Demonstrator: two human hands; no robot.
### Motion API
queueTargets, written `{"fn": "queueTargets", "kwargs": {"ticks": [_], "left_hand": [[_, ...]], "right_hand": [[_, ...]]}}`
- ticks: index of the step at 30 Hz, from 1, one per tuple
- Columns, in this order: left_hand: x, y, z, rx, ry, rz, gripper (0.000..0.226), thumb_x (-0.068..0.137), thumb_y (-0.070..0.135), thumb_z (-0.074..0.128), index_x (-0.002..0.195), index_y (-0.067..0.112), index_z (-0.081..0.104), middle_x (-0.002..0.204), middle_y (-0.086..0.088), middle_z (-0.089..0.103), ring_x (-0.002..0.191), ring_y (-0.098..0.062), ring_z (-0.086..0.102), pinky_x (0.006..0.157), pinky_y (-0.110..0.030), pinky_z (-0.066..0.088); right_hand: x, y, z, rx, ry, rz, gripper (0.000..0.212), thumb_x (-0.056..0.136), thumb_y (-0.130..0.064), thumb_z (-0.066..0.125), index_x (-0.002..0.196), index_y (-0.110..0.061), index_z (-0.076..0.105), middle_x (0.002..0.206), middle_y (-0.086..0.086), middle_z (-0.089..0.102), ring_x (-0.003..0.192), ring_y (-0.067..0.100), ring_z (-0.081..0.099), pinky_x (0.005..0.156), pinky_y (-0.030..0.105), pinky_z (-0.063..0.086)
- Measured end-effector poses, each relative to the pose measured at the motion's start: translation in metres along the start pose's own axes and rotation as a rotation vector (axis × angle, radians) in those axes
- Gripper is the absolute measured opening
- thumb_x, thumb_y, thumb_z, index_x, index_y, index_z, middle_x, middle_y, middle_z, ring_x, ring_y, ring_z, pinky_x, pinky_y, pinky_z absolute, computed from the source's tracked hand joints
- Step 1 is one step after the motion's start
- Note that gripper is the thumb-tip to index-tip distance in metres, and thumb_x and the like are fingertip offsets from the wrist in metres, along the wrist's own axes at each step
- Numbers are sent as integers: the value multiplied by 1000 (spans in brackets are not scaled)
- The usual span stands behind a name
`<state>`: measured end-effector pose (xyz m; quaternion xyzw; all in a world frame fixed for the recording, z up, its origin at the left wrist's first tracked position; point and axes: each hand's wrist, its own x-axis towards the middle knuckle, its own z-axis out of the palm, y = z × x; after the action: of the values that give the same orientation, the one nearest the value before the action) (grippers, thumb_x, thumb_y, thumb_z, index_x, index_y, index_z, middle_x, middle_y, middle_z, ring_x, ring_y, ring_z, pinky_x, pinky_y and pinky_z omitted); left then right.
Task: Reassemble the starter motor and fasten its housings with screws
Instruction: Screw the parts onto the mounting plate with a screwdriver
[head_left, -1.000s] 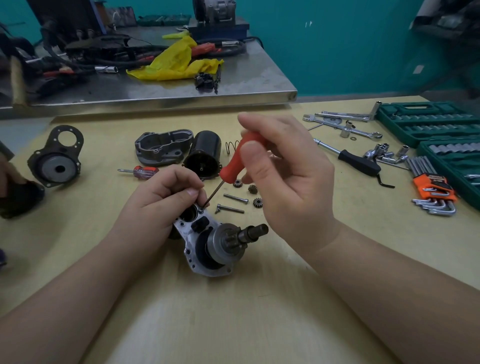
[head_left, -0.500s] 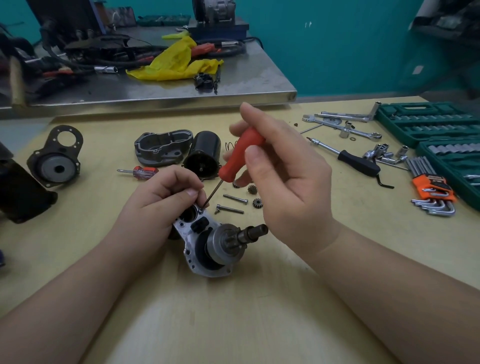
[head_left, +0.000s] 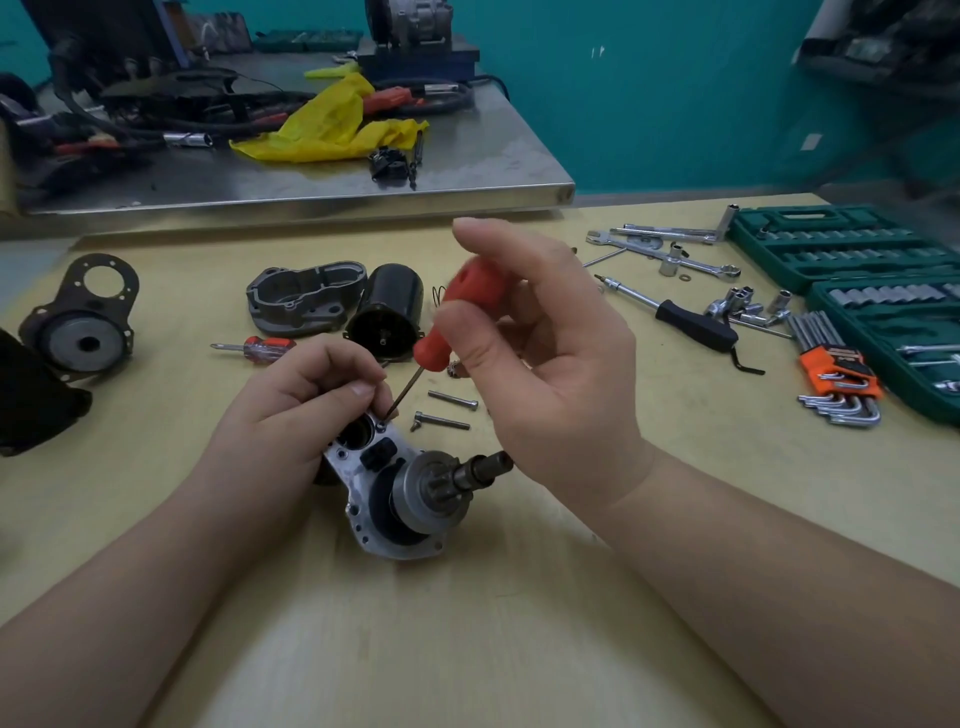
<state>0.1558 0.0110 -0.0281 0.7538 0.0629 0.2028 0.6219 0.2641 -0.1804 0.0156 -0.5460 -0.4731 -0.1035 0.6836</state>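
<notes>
The right hand (head_left: 545, 364) grasps the red screwdriver (head_left: 457, 317), its tip on a screw (head_left: 381, 426), while the left hand (head_left: 296, 410) clasps the motor housing (head_left: 379, 499).

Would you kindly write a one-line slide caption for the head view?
Right hand drives red-handled screwdriver into starter motor housing steadied by left hand.

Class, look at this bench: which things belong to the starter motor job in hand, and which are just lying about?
In the job:
right hand gripping the red screwdriver
left hand holding the starter housing
two loose bolts
grey cover
black motor can

Lying about:
small screwdriver
hex keys
socket set
yellow rag
</notes>
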Motion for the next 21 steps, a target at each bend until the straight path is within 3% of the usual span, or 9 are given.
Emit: {"fn": "queueTargets", "kwargs": {"ticks": [4, 9, 13, 18, 21], "left_hand": [[0, -1, -1, 5, 4, -3, 12, 94, 18, 61, 102, 18, 70, 92, -8, 73, 84, -23, 68, 74, -43, 51], [1, 1, 0, -17, 7, -8, 12, 94, 17, 61, 101, 17, 70, 91, -8, 73, 86, -25, 69, 78, -44, 52], [0, 1, 2, -29, 11, -11, 11, 94, 16, 61, 99, 17, 70, 91, -10, 73, 86, -26, 68, 78, -46, 51], [-1, 3, 4, -42, 15, -20, 9, 94, 15, 60, 97, 17, 69, 91, -8, 72, 82, -24, 67, 70, -38, 51], [-1, 4, 5, -40, 11, -18, 9, 94, 15, 60, 96, 17, 68, 89, -8, 72, 80, -21, 65, 64, -28, 52]], "right_hand": [[2, 2, -1, -16, 25, -3, 31, 99, -9, 73, 129, -8, 66, 100, 5, 63, 81, 33, 76, 65, 48, 60], [-2, 3, -3, 14, -19, -6, 41, 106, 0, 54, 146, -5, 55, 120, 16, 67, 94, 31, 75, 68, 45, 62], [0, 2, -1, 6, -17, 8, 39, 102, 3, 64, 140, -7, 60, 107, 14, 66, 83, 27, 77, 65, 44, 61], [5, -2, 1, -13, 61, 72, 32, 92, -9, 82, 122, -13, 71, 95, 4, 60, 78, 21, 74, 67, 40, 63], [5, -2, 2, 16, 76, 114, 36, 90, -9, 84, 123, -15, 71, 95, 7, 61, 77, 23, 76, 66, 32, 63]]}}
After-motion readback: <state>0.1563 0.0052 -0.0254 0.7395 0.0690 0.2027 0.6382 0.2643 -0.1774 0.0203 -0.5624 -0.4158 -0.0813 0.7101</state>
